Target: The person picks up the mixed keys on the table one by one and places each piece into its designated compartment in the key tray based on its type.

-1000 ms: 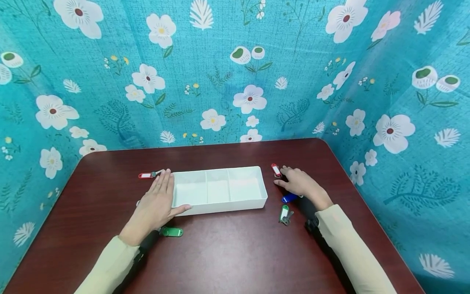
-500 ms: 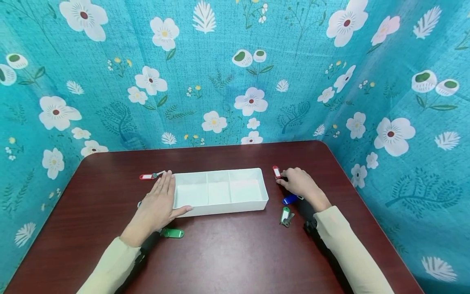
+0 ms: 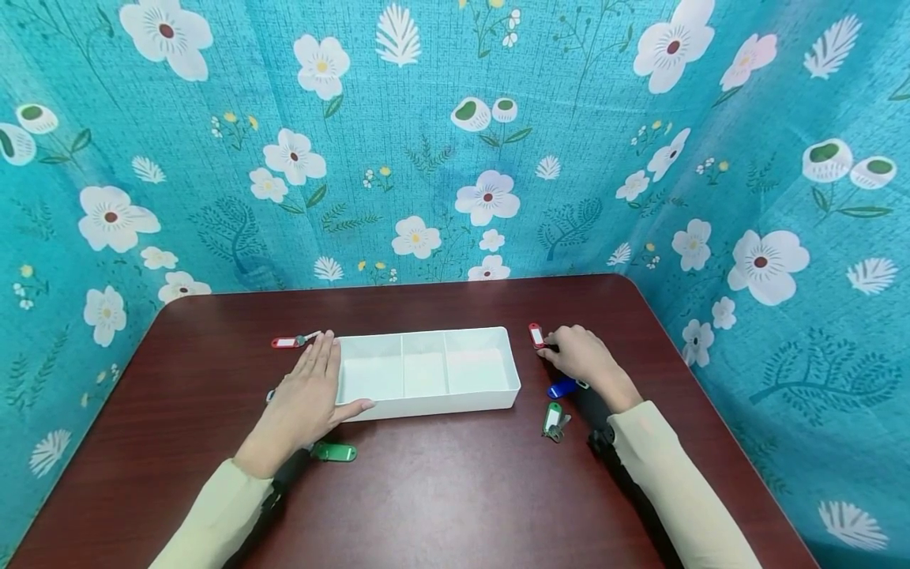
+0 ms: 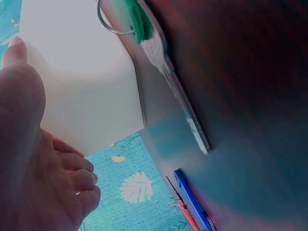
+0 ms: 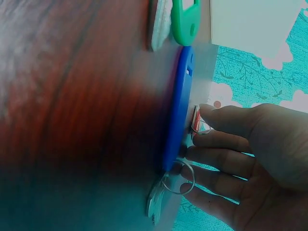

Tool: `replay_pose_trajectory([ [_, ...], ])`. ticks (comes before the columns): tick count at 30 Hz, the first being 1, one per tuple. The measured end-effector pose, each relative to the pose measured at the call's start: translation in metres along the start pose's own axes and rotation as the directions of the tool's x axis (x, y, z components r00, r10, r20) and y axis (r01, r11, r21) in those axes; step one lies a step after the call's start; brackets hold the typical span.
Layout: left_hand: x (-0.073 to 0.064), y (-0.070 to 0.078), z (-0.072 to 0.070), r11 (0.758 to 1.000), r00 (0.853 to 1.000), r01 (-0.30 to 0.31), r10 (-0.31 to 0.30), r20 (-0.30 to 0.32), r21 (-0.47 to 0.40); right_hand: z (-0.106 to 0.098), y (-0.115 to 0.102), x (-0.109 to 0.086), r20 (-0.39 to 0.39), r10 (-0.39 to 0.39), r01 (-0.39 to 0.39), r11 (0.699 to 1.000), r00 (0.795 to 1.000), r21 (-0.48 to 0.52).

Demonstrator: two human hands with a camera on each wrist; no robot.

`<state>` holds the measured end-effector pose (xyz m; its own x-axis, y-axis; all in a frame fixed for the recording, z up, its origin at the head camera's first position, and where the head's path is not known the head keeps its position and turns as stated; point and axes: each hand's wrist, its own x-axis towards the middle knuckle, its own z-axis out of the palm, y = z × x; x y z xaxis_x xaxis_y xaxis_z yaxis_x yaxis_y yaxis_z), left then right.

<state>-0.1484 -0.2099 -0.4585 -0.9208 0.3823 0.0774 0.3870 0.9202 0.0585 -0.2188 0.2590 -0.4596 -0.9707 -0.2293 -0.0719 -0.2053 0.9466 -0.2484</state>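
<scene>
A white three-compartment box (image 3: 441, 403) stands mid-table. My left hand (image 3: 302, 395) lies along its left end with straight fingers, thumb at the front corner. To the right of the box, my right hand (image 3: 584, 357) pinches with thumb and forefinger at the ring end of a red key tag (image 3: 535, 335). Closer to me lie a blue key tag (image 3: 563, 388), partly under the right wrist, and a green key tag (image 3: 551, 419) with keys. By the left hand are another red key tag (image 3: 286, 343) with a key, a green one (image 3: 336, 452) and a blue one (image 4: 190, 197).
The dark red-brown table (image 3: 441, 498) has a rounded far edge. Behind it and along the right side hangs a blue flowered curtain (image 3: 426, 158). Black straps with camera gear sit under both wrists.
The right hand's fingers have drawn together at the ring end of the red key tag. The left hand keeps its place on the box, and the head view has shifted slightly.
</scene>
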Motion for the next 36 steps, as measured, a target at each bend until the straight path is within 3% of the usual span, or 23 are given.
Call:
replay_pose_trajectory([
  [13, -0.0029, 0.0009, 0.0065, 1.0, 1.0, 0.01, -0.01, 0.011, -0.011, 0.0072, 0.0008, -0.0054, -0.017, 0.006, -0.006, 1.0, 1.0, -0.008],
  [36, -0.0021, 0.0012, 0.0015, 0.999, 0.999, 0.036, -0.036, 0.008, -0.038, 0.0032, -0.0033, -0.0033, -0.039, 0.002, -0.002, 1.0, 0.999, -0.008],
])
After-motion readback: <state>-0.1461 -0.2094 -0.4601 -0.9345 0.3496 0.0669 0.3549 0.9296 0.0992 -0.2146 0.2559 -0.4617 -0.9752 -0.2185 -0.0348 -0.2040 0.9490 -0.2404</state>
